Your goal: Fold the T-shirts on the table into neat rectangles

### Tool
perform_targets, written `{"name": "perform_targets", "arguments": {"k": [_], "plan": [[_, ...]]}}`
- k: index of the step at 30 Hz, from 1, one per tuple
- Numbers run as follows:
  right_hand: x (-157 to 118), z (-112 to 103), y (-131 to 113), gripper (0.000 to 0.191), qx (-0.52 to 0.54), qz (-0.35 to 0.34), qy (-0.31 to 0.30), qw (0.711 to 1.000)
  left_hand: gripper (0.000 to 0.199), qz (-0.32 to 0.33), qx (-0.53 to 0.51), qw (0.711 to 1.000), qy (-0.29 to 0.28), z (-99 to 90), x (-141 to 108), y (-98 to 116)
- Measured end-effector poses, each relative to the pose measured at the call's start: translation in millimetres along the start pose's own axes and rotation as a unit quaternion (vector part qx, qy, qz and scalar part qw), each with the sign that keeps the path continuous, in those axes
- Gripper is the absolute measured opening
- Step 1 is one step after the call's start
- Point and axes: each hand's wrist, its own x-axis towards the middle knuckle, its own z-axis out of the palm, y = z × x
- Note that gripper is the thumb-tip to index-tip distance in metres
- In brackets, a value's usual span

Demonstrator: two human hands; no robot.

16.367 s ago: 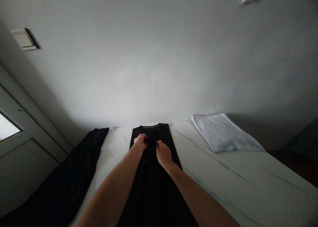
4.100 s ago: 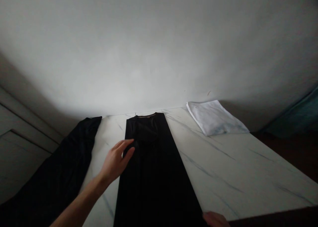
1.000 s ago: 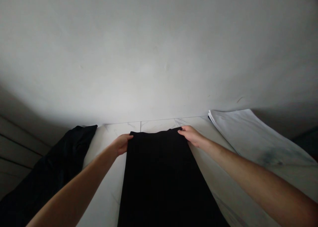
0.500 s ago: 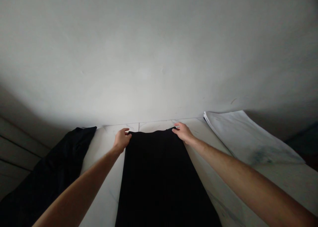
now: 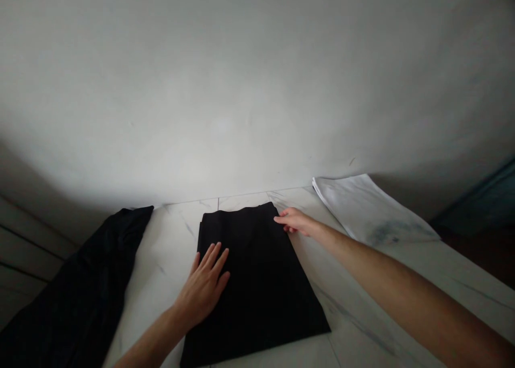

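A folded black cloth (image 5: pixel 257 282) lies flat on the pale, marble-patterned surface (image 5: pixel 169 271) in the middle of the view. My left hand (image 5: pixel 207 287) rests palm down on its left part, fingers spread and holding nothing. At the cloth's upper right edge is my right hand (image 5: pixel 293 220), thumb and fingers closed on that edge.
On the left lies a dark garment (image 5: pixel 100 271), hanging toward the lower left corner. A folded white cloth (image 5: pixel 366 207) with a bluish-grey patch lies at the right back. Behind the surface rises a plain grey wall (image 5: pixel 241 89).
My left hand has let go of the top left corner and moved down onto the cloth. My right hand has slid slightly down the right edge. The cloth's near edge now shows.
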Motion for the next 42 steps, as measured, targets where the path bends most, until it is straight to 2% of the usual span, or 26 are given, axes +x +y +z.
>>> {"name": "perform_targets", "arguments": {"k": [3, 8, 12, 15, 18, 21, 23, 26, 28, 32, 35, 39, 42], "plan": [[7, 0, -2, 0.018, -0.028, 0.047, -0.009, 0.998, 0.055, 0.007, 0.033, 0.999, -0.041, -5.5, 1, 3], [30, -5, 0, 0.024, -0.07, 0.117, -0.02, 0.991, 0.055, 0.003, 0.059, 0.998, -0.036, -5.1, -1, 2], [43, -2, 5, 0.033, -0.104, 0.099, 0.023, 0.989, 0.055, 0.01, 0.057, 0.998, -0.017, 5.0, -7, 0], [48, 2, 7, 0.029, -0.111, 0.068, 0.047, 0.99, 0.055, 0.002, 0.031, 1.0, -0.003, 4.1, -6, -1], [52, 4, 9, 0.026, -0.101, 0.052, 0.038, 0.993, 0.053, -0.082, -0.022, 0.996, 0.034, -11.9, 14, -6], [58, 3, 10, 0.032, -0.096, 0.059, 0.029, 0.993, 0.046, -0.218, -0.081, 0.971, 0.052, -34.5, 55, -23], [64, 2, 10, 0.038, -0.103, 0.07, 0.035, 0.992, 0.038, -0.278, -0.094, 0.955, 0.045, -44.8, 87, -41], [72, 1, 8, 0.042, -0.115, 0.071, 0.047, 0.99, 0.03, -0.331, -0.108, 0.937, 0.022, -47.7, 124, -69], [75, 1, 6, 0.041, -0.118, 0.069, 0.047, 0.99, 0.029, -0.357, -0.123, 0.926, 0.013, -43.4, 139, -81], [79, 1, 5, 0.03, -0.116, 0.066, 0.029, 0.991, 0.023, -0.393, -0.155, 0.906, 0.014, -32.4, 152, -94], [81, 1, 7, 0.024, -0.11, 0.065, 0.017, 0.992, 0.018, -0.396, -0.18, 0.9, 0.023, -27.4, 154, -98], [83, 6, 7, 0.019, -0.11, 0.055, 0.025, 0.992, 0.014, -0.386, -0.183, 0.901, 0.075, -23.4, 151, -101], [80, 12, 3, 0.014, -0.128, 0.031, 0.058, 0.99, 0.018, -0.388, -0.19, 0.895, 0.108, -21.6, 147, -101]]}}
